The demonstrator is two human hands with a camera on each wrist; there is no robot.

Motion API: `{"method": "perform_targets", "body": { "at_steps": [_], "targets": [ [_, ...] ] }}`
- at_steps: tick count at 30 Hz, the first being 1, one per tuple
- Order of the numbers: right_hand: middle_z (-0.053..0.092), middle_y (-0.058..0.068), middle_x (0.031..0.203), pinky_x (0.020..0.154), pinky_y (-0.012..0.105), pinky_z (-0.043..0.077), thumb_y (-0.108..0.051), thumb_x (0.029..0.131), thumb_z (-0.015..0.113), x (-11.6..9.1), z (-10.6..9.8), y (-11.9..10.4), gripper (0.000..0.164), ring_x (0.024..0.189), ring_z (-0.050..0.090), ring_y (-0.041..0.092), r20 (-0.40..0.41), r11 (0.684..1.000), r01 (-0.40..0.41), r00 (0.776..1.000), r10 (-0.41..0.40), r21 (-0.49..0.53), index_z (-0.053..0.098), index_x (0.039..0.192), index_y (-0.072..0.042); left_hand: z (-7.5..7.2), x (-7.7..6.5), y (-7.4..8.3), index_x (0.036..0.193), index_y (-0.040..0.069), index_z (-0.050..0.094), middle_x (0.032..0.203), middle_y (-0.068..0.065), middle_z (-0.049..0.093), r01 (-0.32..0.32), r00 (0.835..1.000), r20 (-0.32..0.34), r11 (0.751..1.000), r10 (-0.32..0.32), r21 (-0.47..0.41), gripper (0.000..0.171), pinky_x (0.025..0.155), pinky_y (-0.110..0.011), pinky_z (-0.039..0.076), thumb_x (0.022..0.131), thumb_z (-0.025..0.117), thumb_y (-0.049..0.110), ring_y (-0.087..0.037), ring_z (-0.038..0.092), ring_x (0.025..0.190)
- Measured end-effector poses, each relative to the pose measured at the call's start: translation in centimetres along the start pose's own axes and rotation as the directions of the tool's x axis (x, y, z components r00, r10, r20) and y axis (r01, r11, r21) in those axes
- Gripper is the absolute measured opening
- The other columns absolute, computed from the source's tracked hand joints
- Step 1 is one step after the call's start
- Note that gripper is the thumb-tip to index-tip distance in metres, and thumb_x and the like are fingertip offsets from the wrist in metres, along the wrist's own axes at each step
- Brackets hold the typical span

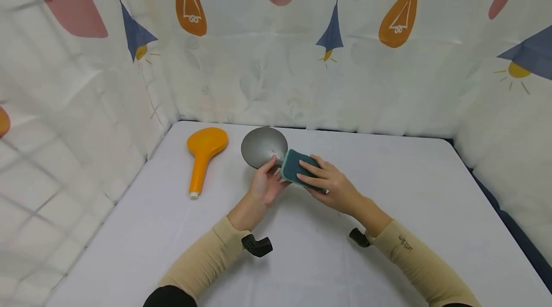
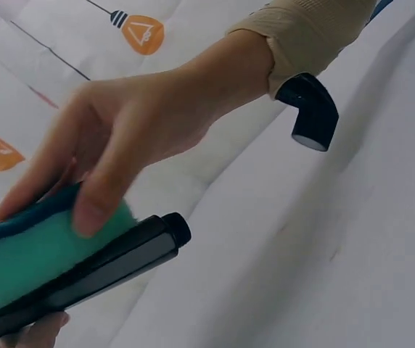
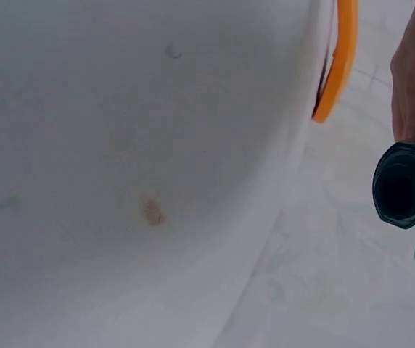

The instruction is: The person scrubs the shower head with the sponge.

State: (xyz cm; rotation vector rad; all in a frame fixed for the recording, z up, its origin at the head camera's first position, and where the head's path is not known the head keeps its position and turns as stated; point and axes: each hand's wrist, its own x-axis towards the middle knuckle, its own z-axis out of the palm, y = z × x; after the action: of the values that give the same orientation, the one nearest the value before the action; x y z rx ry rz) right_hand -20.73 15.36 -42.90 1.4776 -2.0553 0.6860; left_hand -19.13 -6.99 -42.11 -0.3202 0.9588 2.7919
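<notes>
A ladle with a round grey metal head (image 1: 263,145) is held slightly above the table by my left hand (image 1: 265,186), near where head meets handle. In the left wrist view its black handle (image 2: 138,254) shows, ending in a dark cap. My right hand (image 1: 329,180) grips a sponge (image 1: 297,165), dark green on one face and light green on the other. The light green side (image 2: 30,272) lies against the handle, covering much of it in the head view. In the right wrist view, the handle's hollow-looking end (image 3: 403,186) faces the camera.
An orange spoon-shaped utensil (image 1: 202,153) with a pale handle tip lies on the white-covered table (image 1: 388,173), left of the ladle. Patterned white curtains (image 1: 258,58) stand close behind the table and along its sides. Black wrist cameras (image 1: 257,245) sit on both sleeves.
</notes>
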Motion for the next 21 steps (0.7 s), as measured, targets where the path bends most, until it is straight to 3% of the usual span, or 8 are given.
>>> {"method": "perform_targets", "body": {
  "at_steps": [3,5,7,9,13,15,18,21],
  "targets": [
    [0.061,0.017,0.140,0.101,0.058,0.048,0.000,0.072,0.089,-0.6,-0.3,0.2,0.058,0.131,0.050,0.049,0.081,0.993,0.112,0.991,-0.110,-0.022,0.073,0.127,-0.009,-0.3,0.3,1.0,0.152,0.006,0.029,0.147,-0.010,0.046,-0.013,1.000,-0.012,1.000,0.013,-0.017,0.045,0.106,-0.049,0.045,0.112,0.042,0.023,-0.026,0.063,0.120],
    [0.061,0.017,0.140,0.101,0.057,0.048,-0.001,0.072,0.089,-1.1,-0.6,0.5,0.058,0.132,0.050,0.048,0.106,0.988,0.154,0.983,-0.153,-0.008,0.073,0.128,-0.010,-0.6,0.4,1.6,0.156,0.006,0.024,0.156,-0.011,0.040,-0.032,0.999,-0.019,0.998,0.031,-0.057,0.050,0.113,-0.056,0.035,0.112,0.042,0.023,-0.033,0.051,0.135],
    [0.061,0.017,0.141,0.101,0.058,0.048,0.002,0.071,0.088,-1.5,-0.9,0.8,0.060,0.134,0.048,0.046,0.099,0.989,0.148,0.984,-0.150,0.029,0.073,0.128,-0.008,-0.7,0.5,2.0,0.158,0.006,0.023,0.159,-0.013,0.035,-0.042,0.999,-0.017,0.995,0.040,-0.095,0.052,0.116,-0.063,0.024,0.112,0.042,0.022,-0.038,0.039,0.144],
    [0.059,0.016,0.143,0.102,0.057,0.047,0.004,0.070,0.089,-1.6,-1.0,1.1,0.062,0.138,0.046,0.043,0.075,0.993,0.103,0.991,-0.107,0.057,0.072,0.129,-0.007,-0.8,0.5,2.1,0.159,0.006,0.024,0.159,-0.014,0.035,-0.035,0.999,-0.020,0.992,0.032,-0.117,0.053,0.115,-0.066,0.019,0.112,0.043,0.021,-0.039,0.036,0.146],
    [0.058,0.021,0.141,0.104,0.058,0.045,0.008,0.071,0.087,-0.9,-0.7,1.1,0.062,0.142,0.042,0.040,0.016,0.996,-0.001,1.000,0.000,0.090,0.071,0.130,-0.005,-0.8,0.4,1.5,0.156,0.006,0.024,0.153,-0.012,0.040,0.019,1.000,-0.005,0.996,-0.019,-0.090,0.051,0.115,-0.065,0.022,0.112,0.044,0.019,-0.033,0.053,0.132],
    [0.059,0.022,0.140,0.104,0.059,0.045,0.008,0.072,0.087,-0.3,-0.3,0.9,0.061,0.140,0.044,0.044,0.001,0.998,-0.008,1.000,0.008,0.069,0.071,0.129,-0.004,-0.8,0.4,1.1,0.153,0.007,0.027,0.145,-0.009,0.046,0.037,0.999,0.008,0.998,-0.037,-0.053,0.046,0.114,-0.062,0.030,0.112,0.043,0.018,-0.027,0.063,0.118],
    [0.061,0.020,0.139,0.102,0.058,0.047,0.004,0.072,0.089,0.4,0.0,0.4,0.058,0.133,0.050,0.049,0.022,0.999,0.049,0.999,-0.049,0.004,0.073,0.127,-0.006,-0.7,0.5,0.7,0.141,0.008,0.038,0.127,-0.004,0.056,0.037,0.999,0.009,0.999,-0.037,0.002,0.032,0.103,-0.048,0.047,0.112,0.042,0.020,-0.019,0.069,0.098],
    [0.063,0.016,0.137,0.099,0.055,0.050,0.000,0.070,0.090,0.6,0.0,-0.1,0.058,0.127,0.054,0.049,0.078,0.986,0.158,0.985,-0.155,-0.044,0.074,0.125,-0.010,-0.7,0.5,0.7,0.135,0.006,0.042,0.121,-0.003,0.059,0.013,1.000,-0.005,0.999,-0.013,0.037,0.027,0.092,-0.040,0.053,0.112,0.042,0.021,-0.020,0.069,0.099]
  ]
}}
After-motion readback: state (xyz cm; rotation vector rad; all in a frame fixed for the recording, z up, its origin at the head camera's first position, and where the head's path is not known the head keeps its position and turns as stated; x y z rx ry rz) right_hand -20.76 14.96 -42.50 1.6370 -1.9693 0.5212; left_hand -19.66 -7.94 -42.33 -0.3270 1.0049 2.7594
